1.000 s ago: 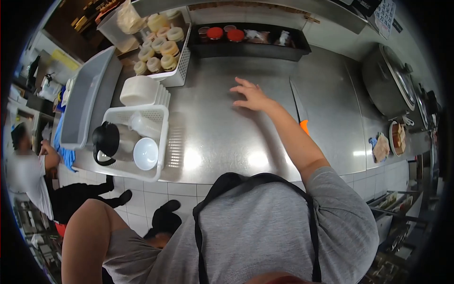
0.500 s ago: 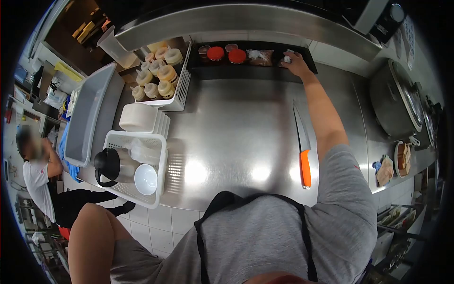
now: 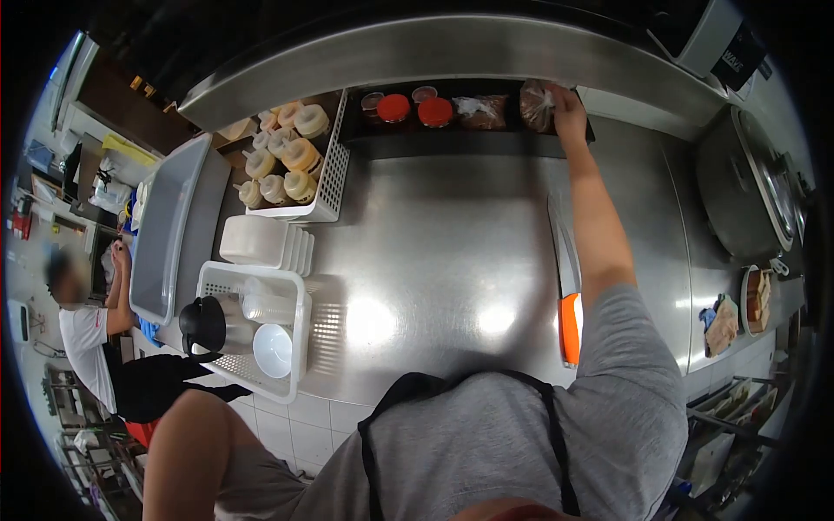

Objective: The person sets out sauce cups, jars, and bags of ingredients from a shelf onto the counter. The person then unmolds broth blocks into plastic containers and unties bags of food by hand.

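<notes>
My right hand point(image 3: 566, 111) is at the right end of the long black tray point(image 3: 452, 148), with its fingers closed on a clear plastic bag point(image 3: 534, 104) of brownish contents. The bag stands upright, gathered at its side by the fingers. To its left in the tray lies a second plastic bag point(image 3: 480, 111) of similar contents. Two red-lidded jars point(image 3: 393, 108) and small clear cups are further left. Below my right forearm, a knife with an orange handle point(image 3: 570, 328) lies on the steel counter. My left arm is bent at the lower left, its hand out of view.
A white basket of squeeze bottles point(image 3: 326, 182), stacked white containers point(image 3: 261, 240) and a basket point(image 3: 300, 339) with a black-lidded jug point(image 3: 204, 326) and white bowl stand left. A grey tub point(image 3: 178, 234) is beyond. A large pot point(image 3: 738, 191) stands right. Another person point(image 3: 91, 339) works at far left.
My right hand has shifted slightly right along the tray and now has the plastic bag pulled upright. The view has tilted a little. The other person's hands have lowered from the face.
</notes>
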